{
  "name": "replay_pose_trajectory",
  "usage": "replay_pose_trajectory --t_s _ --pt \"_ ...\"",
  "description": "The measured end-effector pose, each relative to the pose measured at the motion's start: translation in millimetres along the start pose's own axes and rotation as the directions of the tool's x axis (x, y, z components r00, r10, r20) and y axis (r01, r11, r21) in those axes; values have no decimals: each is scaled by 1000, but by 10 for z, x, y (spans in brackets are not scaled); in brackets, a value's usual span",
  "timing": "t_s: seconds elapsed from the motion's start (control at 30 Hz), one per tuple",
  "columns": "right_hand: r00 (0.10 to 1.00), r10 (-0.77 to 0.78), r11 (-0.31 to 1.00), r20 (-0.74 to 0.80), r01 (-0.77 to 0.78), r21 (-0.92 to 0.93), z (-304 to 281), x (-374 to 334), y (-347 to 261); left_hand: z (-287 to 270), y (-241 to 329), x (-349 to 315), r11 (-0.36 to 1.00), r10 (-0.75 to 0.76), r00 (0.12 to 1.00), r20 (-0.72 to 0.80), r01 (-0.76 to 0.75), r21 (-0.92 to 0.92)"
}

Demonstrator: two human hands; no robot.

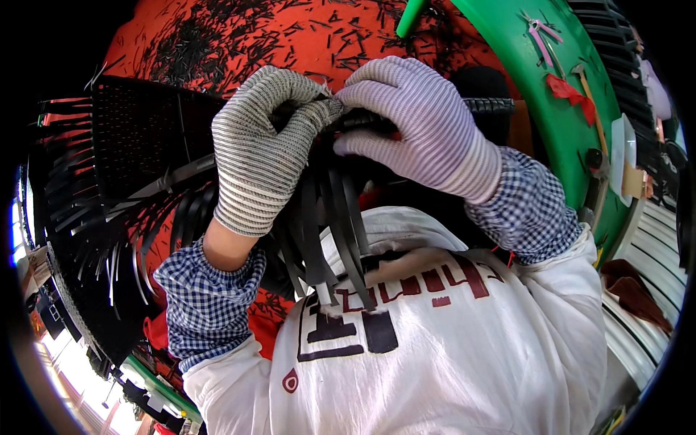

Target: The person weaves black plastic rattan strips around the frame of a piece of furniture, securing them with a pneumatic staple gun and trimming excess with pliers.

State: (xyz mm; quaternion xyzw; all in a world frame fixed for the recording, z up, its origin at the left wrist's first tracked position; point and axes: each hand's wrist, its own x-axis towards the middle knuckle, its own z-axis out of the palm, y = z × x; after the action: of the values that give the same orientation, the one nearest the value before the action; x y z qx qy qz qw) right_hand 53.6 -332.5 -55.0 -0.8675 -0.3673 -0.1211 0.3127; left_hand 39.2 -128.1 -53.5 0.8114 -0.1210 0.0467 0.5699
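My left hand [264, 145], in a striped grey-white knit glove, pinches at the edge of a black woven piece made of flat strips. Its fingertips meet those of my right hand [417, 119], in a striped pale lilac glove. The right hand's fingers and thumb curl around the same woven edge, and its fingertips partly hide what is gripped. To the left spreads a woven black panel [138, 138] with loose strip ends fringing its side. Several loose black strips [319, 225] dangle below my hands. A braided black rim [489, 106] runs out to the right.
Black strip scraps [192, 47] litter the red floor [312, 36] ahead. At the right stands a green table [580, 101] with pink-handled pliers [540, 36], a red cloth [569, 94], a hammer [591, 101] and a white tray [622, 156]. More black woven pieces [605, 43] lie beyond it.
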Motion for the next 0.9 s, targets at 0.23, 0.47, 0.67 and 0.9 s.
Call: replay_pose_trajectory --t_s 0.23,0.47,0.67,0.9 --pt "999 -3 1000 -36 4 20 146 4 10 -84 -1 -25 999 34 998 48 -34 -3" --pt "972 -75 990 -221 100 103 142 73 35 -131 23 -42 836 80 966 248 -201 511" --pt "973 -15 988 -229 49 144 119 208 119 -87 -29 16 800 178 976 128 -219 559" --pt "977 -88 972 -192 126 197 33 237 153 -6 33 69 777 190 978 83 -201 596"
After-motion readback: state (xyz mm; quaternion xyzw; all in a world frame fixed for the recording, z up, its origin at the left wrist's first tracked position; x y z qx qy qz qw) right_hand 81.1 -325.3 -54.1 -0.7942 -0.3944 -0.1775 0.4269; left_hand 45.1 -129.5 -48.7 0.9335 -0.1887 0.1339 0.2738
